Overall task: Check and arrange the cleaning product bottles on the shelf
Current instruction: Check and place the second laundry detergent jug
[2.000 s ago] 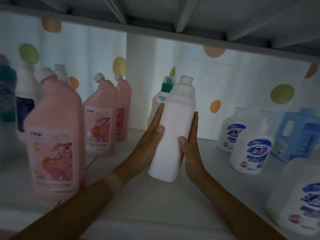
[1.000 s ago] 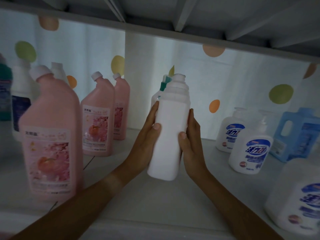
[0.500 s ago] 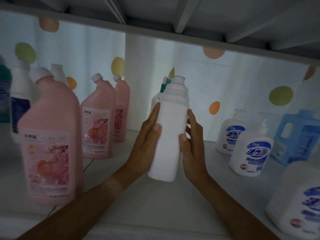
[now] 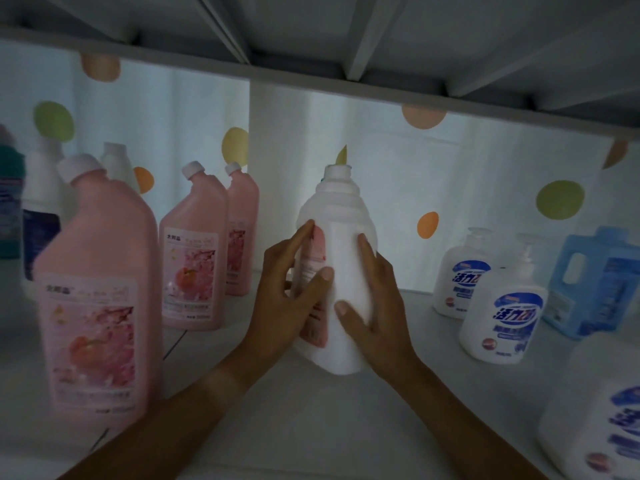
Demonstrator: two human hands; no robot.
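Two hands, left hand [image 4: 284,299] and right hand [image 4: 377,306], are gripping the white bottle [image 4: 341,271], turning its pink label [image 4: 313,292]; label should probably end facing outward.

Open shelf [image 4: 311,420] surface runs down the middle, from the near edge to the white bottle [image 4: 346,289]. The pink bottles [image 4: 93,306] wall off the left side, the pump bottles [image 4: 502,317] and blue jug [image 4: 595,282] the right. The upper shelf board [image 4: 311,81] hangs low over the bottle tops.
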